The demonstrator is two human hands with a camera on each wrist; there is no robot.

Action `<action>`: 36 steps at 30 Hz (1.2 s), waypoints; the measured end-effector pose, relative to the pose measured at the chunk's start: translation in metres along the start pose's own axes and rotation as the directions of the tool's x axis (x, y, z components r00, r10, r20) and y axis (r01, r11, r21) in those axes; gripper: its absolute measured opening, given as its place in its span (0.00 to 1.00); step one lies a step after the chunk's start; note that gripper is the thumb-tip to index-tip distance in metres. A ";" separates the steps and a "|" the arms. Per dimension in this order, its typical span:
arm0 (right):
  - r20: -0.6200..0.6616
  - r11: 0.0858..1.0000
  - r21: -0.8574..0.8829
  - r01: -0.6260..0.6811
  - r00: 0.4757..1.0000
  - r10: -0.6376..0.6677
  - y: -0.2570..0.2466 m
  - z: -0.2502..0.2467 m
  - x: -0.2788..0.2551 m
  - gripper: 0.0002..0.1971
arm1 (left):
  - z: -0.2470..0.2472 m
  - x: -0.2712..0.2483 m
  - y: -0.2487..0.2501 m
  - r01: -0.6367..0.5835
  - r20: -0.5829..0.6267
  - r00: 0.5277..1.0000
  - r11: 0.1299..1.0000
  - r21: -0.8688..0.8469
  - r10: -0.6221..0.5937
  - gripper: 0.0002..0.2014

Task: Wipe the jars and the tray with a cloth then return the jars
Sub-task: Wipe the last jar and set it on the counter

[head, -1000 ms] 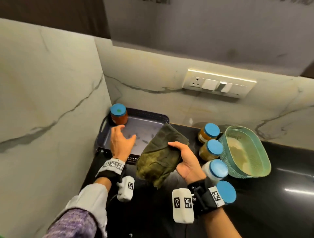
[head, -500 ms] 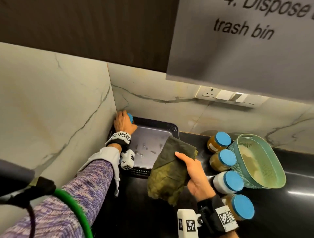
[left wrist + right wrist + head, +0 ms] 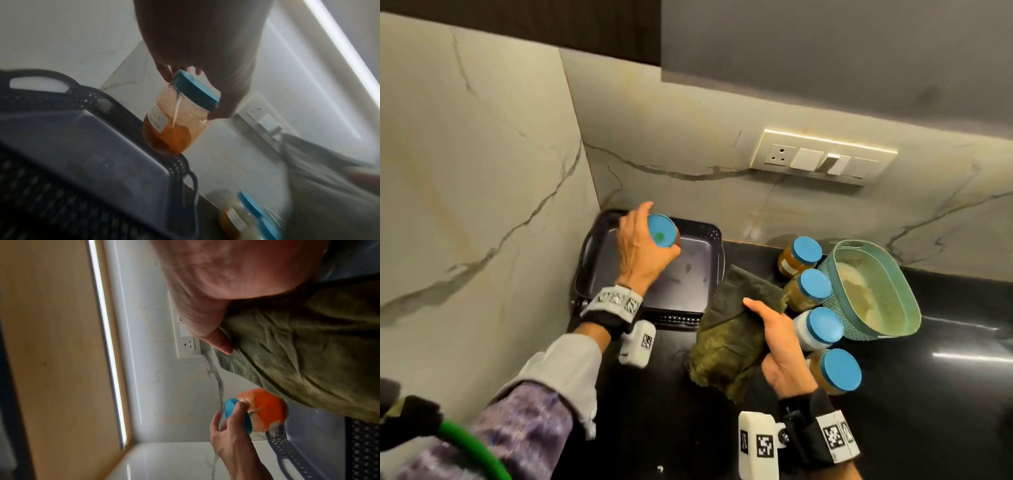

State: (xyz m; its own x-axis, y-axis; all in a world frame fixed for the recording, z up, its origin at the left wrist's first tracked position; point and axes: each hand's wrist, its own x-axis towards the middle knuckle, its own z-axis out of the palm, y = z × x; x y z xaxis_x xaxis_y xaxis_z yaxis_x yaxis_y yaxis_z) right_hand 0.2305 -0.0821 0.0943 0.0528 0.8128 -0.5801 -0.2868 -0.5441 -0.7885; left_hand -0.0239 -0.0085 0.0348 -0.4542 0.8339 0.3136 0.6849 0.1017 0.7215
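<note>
My left hand [image 3: 643,253] is gripping the orange spice jar [image 3: 174,123] by its blue lid, fingers curled round it, and the jar is hanging tilted above the dark tray [image 3: 688,287]. My right hand [image 3: 780,346] is pinching the green cloth [image 3: 729,342] with the thumb on top, just beside the tray. Four more blue-lidded jars [image 3: 810,289] are standing in a row on the black table [image 3: 928,411], near a green basket [image 3: 907,308].
</note>
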 end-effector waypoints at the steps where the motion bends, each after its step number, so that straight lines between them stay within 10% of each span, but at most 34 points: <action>1: 0.014 1.000 -0.006 0.030 0.999 -0.030 -0.001 -0.001 -0.002 0.09 | -0.001 -0.021 0.010 -0.045 0.020 0.999 0.999 -0.024 0.045 0.48; 5: 0.102 0.943 -0.173 0.283 0.958 -0.268 0.003 -0.018 -0.016 0.08 | 0.002 -0.115 0.033 -0.087 0.121 0.988 0.991 -0.100 0.099 0.50; 10: 0.415 0.501 -0.507 0.701 0.708 -0.572 0.032 -0.051 -0.021 0.28 | 0.017 -0.198 0.022 0.038 0.271 0.963 0.990 -0.138 0.000 0.53; 20: 0.865 -0.199 -0.497 0.845 0.464 -0.192 0.104 -0.077 0.001 0.35 | 0.033 -0.242 -0.005 0.151 0.323 0.942 0.976 -0.157 -0.094 0.38; 25: 0.879 -0.293 -0.471 0.832 0.470 -0.077 0.099 -0.067 0.004 0.35 | 0.038 -0.232 -0.017 0.186 0.388 0.919 0.945 -0.269 -0.071 0.24; 32: 0.793 -0.218 -0.608 0.764 0.600 -0.108 0.105 -0.065 0.002 0.37 | 0.038 -0.230 -0.025 0.161 0.385 0.923 0.913 -0.374 -0.006 0.24; 36: 0.803 -0.167 -0.595 0.786 0.574 -0.161 0.126 -0.072 -0.020 0.37 | 0.045 -0.232 -0.039 0.246 0.413 0.908 0.890 -0.384 -0.072 0.25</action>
State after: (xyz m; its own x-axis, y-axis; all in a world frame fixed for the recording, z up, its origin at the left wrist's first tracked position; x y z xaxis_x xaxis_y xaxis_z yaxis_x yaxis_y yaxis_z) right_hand 0.2617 -0.1816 -0.0084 -0.6917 0.7210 -0.0414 0.6587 0.6063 -0.4455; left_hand 0.0810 -0.1813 -0.0940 -0.2263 0.9738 -0.0227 0.2793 0.0872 0.9562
